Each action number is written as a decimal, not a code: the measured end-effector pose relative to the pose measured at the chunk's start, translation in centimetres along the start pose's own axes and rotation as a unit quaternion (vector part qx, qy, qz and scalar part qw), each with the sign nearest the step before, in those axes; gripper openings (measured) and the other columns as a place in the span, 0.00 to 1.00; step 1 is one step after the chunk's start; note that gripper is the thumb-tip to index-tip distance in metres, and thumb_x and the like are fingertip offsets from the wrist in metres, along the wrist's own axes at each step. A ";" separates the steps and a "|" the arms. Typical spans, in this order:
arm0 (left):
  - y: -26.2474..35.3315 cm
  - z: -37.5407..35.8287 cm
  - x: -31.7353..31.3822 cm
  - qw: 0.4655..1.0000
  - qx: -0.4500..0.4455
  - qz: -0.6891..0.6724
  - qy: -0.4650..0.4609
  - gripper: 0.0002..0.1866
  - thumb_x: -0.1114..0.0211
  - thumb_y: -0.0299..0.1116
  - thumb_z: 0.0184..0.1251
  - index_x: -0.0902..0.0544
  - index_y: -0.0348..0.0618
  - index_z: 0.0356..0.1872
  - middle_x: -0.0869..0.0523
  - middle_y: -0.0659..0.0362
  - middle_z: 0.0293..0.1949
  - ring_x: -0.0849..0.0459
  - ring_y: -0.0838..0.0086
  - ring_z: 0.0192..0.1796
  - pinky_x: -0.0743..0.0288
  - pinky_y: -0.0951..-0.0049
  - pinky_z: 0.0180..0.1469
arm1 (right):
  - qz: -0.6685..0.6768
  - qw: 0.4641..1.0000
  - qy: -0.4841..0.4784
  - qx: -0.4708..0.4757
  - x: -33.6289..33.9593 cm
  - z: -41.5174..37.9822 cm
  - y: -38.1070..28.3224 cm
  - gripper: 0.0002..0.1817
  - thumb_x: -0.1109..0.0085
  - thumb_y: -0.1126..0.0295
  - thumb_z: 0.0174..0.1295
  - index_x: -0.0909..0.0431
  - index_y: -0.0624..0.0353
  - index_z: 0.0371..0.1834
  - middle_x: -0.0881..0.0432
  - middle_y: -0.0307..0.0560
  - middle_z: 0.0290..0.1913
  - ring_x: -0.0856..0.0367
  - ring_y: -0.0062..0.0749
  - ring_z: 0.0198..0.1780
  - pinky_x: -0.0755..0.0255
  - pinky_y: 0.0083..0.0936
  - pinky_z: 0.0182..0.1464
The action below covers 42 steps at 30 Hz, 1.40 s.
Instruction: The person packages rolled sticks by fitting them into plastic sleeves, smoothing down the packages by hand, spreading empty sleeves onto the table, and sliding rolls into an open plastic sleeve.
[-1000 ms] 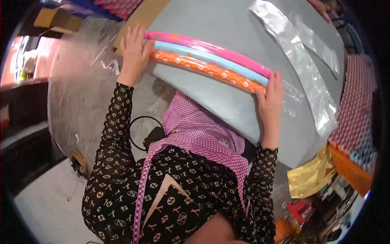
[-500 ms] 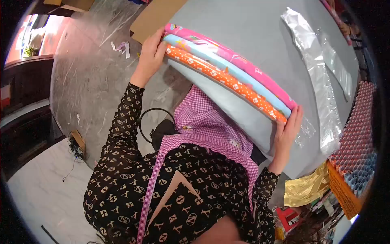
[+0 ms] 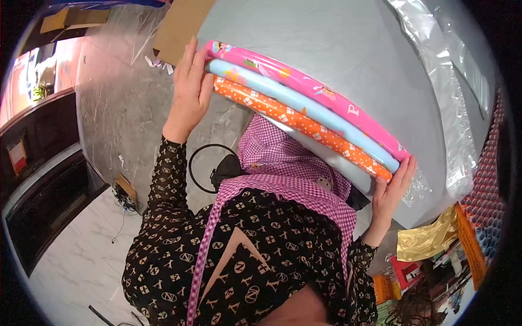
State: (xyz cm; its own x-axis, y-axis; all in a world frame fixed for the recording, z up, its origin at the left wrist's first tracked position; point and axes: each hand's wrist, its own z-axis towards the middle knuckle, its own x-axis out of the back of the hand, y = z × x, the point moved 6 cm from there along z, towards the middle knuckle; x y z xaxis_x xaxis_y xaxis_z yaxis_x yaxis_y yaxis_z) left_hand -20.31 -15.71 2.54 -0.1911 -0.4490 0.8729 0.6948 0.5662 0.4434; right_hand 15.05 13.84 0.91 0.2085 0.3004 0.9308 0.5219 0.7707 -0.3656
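At the far left a dark cabinet (image 3: 41, 163) runs along the wall above pale floor tiles (image 3: 76, 266), and a small box with trailing wires (image 3: 126, 190) lies on the grey marbled floor (image 3: 117, 108). Scraps of paper (image 3: 157, 61) sit near a brown cardboard sheet (image 3: 182, 24) that touches the grey worktop's (image 3: 337, 49) left edge. A black cable loop (image 3: 204, 168) hangs in front of the pink checked apron (image 3: 288, 163).

The left hand (image 3: 191, 87) is flat, fingers straight, pressed against the left ends of three wrapping paper rolls (image 3: 304, 106) lying side by side at the near edge of the worktop: pink farthest, light blue in the middle, orange with white dots nearest. The right hand (image 3: 396, 187) cups the right ends, fingers spread upward against them. The rolls slant down to the right between the two palms.

Farther right, long clear plastic bags (image 3: 440, 92) stretch across the worktop. Crumpled gold foil (image 3: 427, 239) lies below its edge, beside an orange crate of upright rolls (image 3: 481, 217) and red clutter (image 3: 408, 271) on the floor.
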 end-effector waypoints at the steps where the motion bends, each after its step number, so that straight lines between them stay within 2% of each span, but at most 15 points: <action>1: 0.3 0.3 0.1 1.000 -0.001 0.001 -0.001 0.27 0.44 0.29 0.68 0.34 0.38 0.68 0.37 0.46 0.71 0.38 0.52 0.72 0.44 0.58 0.71 | 0.002 1.000 0.000 -0.002 -0.1 -0.1 0.2 0.41 0.60 0.42 0.71 0.48 0.65 0.75 0.49 0.63 0.76 0.53 0.60 0.76 0.56 0.48 0.74; 3: 1.7 0.7 -0.7 0.987 -0.070 0.120 -0.083 0.32 0.41 0.43 0.69 0.37 0.41 0.70 0.38 0.49 0.73 0.42 0.52 0.74 0.51 0.52 0.73 | 0.004 1.000 0.007 0.000 -0.3 -0.2 0.5 0.42 0.60 0.41 0.70 0.48 0.65 0.75 0.50 0.63 0.76 0.53 0.60 0.77 0.56 0.49 0.74; 4: 2.0 0.9 -0.6 0.986 -0.071 0.120 -0.086 0.32 0.41 0.43 0.69 0.37 0.41 0.70 0.38 0.49 0.73 0.42 0.52 0.74 0.51 0.52 0.73 | 0.005 1.000 0.006 -0.003 -0.3 -0.2 0.6 0.42 0.60 0.41 0.70 0.48 0.65 0.75 0.50 0.63 0.76 0.53 0.60 0.77 0.56 0.49 0.74; 6: 2.9 1.1 -1.5 0.965 -0.109 0.181 -0.157 0.41 0.51 0.62 0.68 0.40 0.40 0.72 0.41 0.51 0.74 0.47 0.53 0.77 0.62 0.50 0.75 | -0.004 1.000 -0.006 -0.013 -0.3 -0.4 0.6 0.43 0.60 0.40 0.70 0.48 0.66 0.75 0.49 0.63 0.76 0.53 0.59 0.77 0.56 0.48 0.74; 7: 2.7 1.2 -2.0 0.958 -0.112 0.198 -0.177 0.51 0.54 0.73 0.58 0.41 0.40 0.72 0.41 0.50 0.74 0.47 0.53 0.76 0.61 0.47 0.74 | -0.005 1.000 -0.008 -0.017 -0.3 -0.4 0.7 0.43 0.60 0.40 0.70 0.48 0.66 0.75 0.49 0.63 0.76 0.53 0.59 0.77 0.56 0.48 0.74; 10: 3.1 1.3 -2.1 0.948 -0.136 0.211 -0.198 0.55 0.56 0.76 0.54 0.41 0.39 0.72 0.41 0.50 0.74 0.47 0.53 0.76 0.62 0.46 0.74 | -0.006 1.000 -0.005 -0.015 -0.4 -0.7 0.9 0.44 0.60 0.39 0.69 0.49 0.66 0.75 0.49 0.63 0.76 0.53 0.60 0.77 0.57 0.48 0.74; 13: 4.0 1.3 -1.9 0.944 -0.158 0.219 -0.190 0.55 0.52 0.76 0.50 0.39 0.39 0.71 0.39 0.49 0.72 0.44 0.51 0.74 0.57 0.43 0.72 | -0.005 1.000 0.000 -0.011 -0.6 -0.9 1.1 0.45 0.61 0.38 0.69 0.49 0.67 0.75 0.49 0.64 0.76 0.53 0.60 0.76 0.57 0.48 0.75; 20: 4.0 0.5 -2.1 0.928 -0.178 0.257 -0.202 0.61 0.53 0.80 0.44 0.40 0.35 0.70 0.39 0.46 0.71 0.44 0.48 0.74 0.58 0.43 0.73 | 0.000 1.000 0.017 0.008 -0.8 -0.4 1.2 0.46 0.60 0.37 0.68 0.48 0.69 0.73 0.47 0.66 0.74 0.51 0.62 0.75 0.55 0.50 0.74; 22: 4.7 0.6 -1.8 0.940 -0.174 0.231 -0.183 0.58 0.46 0.75 0.44 0.39 0.35 0.69 0.36 0.47 0.69 0.42 0.50 0.73 0.56 0.44 0.73 | -0.005 1.000 0.014 -0.003 -1.0 -0.3 1.4 0.47 0.58 0.36 0.67 0.47 0.69 0.73 0.47 0.66 0.74 0.50 0.64 0.75 0.54 0.51 0.73; 28: 5.0 0.2 -1.8 0.954 -0.196 0.165 -0.157 0.59 0.47 0.75 0.43 0.41 0.34 0.70 0.36 0.46 0.70 0.40 0.53 0.73 0.54 0.46 0.72 | 0.086 0.995 -0.019 0.044 0.5 0.1 1.4 0.51 0.40 0.42 0.56 0.47 0.66 0.73 0.45 0.65 0.74 0.48 0.61 0.75 0.54 0.48 0.74; 32: 4.5 -0.4 -1.5 0.935 -0.219 0.229 -0.160 0.60 0.49 0.76 0.43 0.42 0.34 0.70 0.36 0.47 0.70 0.40 0.54 0.73 0.54 0.46 0.72 | -0.045 0.998 -0.043 0.033 1.9 0.0 2.8 0.52 0.37 0.43 0.51 0.46 0.63 0.73 0.41 0.60 0.73 0.46 0.56 0.75 0.54 0.47 0.74; 34: 4.3 -0.4 -1.3 0.934 -0.222 0.238 -0.150 0.61 0.50 0.77 0.43 0.42 0.34 0.71 0.37 0.47 0.70 0.40 0.54 0.73 0.54 0.46 0.72 | -0.041 0.996 -0.069 0.045 2.0 -0.1 3.1 0.51 0.34 0.46 0.49 0.44 0.60 0.73 0.38 0.54 0.72 0.45 0.50 0.75 0.54 0.45 0.74; 35: 4.1 -0.4 -1.5 0.932 -0.222 0.241 -0.154 0.61 0.50 0.77 0.43 0.43 0.34 0.71 0.37 0.47 0.70 0.40 0.54 0.73 0.54 0.46 0.72 | -0.041 0.996 -0.066 0.047 2.3 -0.1 2.8 0.49 0.32 0.55 0.48 0.43 0.60 0.73 0.36 0.51 0.71 0.41 0.46 0.73 0.52 0.44 0.73; 39: 3.7 -0.4 -1.5 0.934 -0.214 0.244 -0.149 0.61 0.50 0.77 0.43 0.43 0.36 0.72 0.37 0.48 0.70 0.40 0.54 0.73 0.54 0.45 0.72 | -0.010 0.998 -0.045 0.035 3.3 -0.2 3.9 0.47 0.31 0.63 0.48 0.43 0.58 0.73 0.34 0.49 0.69 0.37 0.46 0.69 0.47 0.43 0.70; 42: 3.6 -0.5 -1.7 0.934 -0.217 0.245 -0.145 0.61 0.49 0.77 0.42 0.43 0.36 0.72 0.37 0.48 0.71 0.40 0.55 0.73 0.54 0.45 0.72 | -0.043 0.997 -0.047 0.035 2.8 -0.3 5.5 0.40 0.31 0.68 0.48 0.35 0.56 0.68 0.29 0.48 0.65 0.32 0.45 0.64 0.42 0.41 0.67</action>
State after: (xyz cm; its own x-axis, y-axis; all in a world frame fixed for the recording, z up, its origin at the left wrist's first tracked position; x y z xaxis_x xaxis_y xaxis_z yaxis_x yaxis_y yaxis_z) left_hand -17.10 -13.26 2.53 0.0870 0.0318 0.9957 0.9514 0.2938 -0.0925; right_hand 18.73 18.78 1.52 0.0849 0.2814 0.9558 0.4746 0.8321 -0.2871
